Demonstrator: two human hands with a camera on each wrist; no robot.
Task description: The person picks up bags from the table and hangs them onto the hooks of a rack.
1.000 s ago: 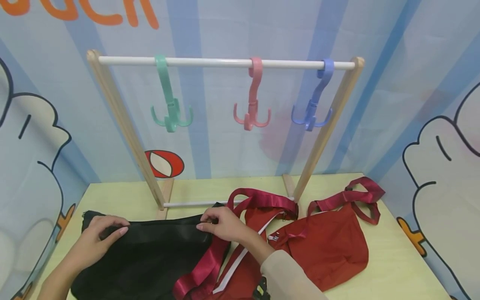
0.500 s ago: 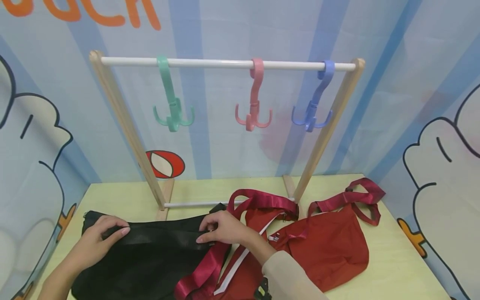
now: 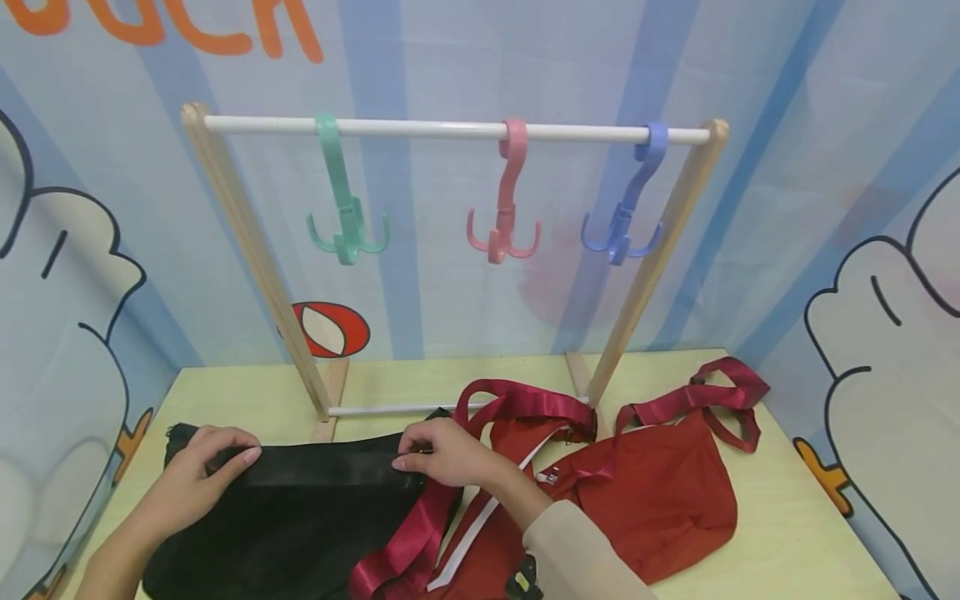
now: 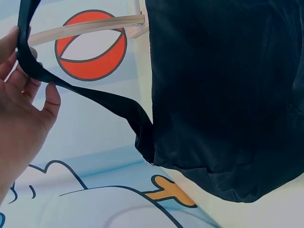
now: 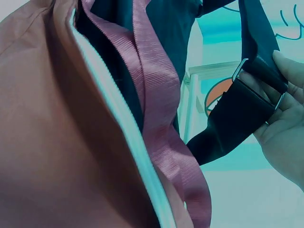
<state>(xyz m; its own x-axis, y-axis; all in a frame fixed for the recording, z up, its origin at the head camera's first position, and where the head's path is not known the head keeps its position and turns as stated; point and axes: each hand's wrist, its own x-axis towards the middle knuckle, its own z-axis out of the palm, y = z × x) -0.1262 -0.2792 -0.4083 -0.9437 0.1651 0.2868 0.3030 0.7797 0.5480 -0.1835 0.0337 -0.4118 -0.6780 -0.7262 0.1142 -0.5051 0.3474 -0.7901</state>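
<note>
A black fabric bag point(image 3: 247, 537) lies on the left of the table. Its black strap point(image 4: 99, 99) is lifted off the bag's corner in the left wrist view. My left hand point(image 3: 201, 479) pinches that strap between thumb and fingers. Further along it, my right hand point(image 3: 446, 454) holds the strap near a metal slide buckle point(image 5: 240, 70), so the band stretches between both hands above the bag's top edge. Beneath my right forearm is a red bag point(image 3: 476, 537) with a white zip line. Its dark red strap point(image 3: 408, 542) partly overlaps the black bag.
A second red bag point(image 3: 667, 500) lies at the right. Behind stands a wooden rack with a white top bar point(image 3: 420, 127); green point(image 3: 347, 225), pink point(image 3: 503, 225) and blue point(image 3: 620, 225) multi-prong hooks hang from it. The table point(image 3: 795, 525) meets a printed backdrop.
Between my hands the strap has shifted slightly and now looks flatter and straighter. My right-hand fingers have adjusted a little; the left hand has hardly moved.
</note>
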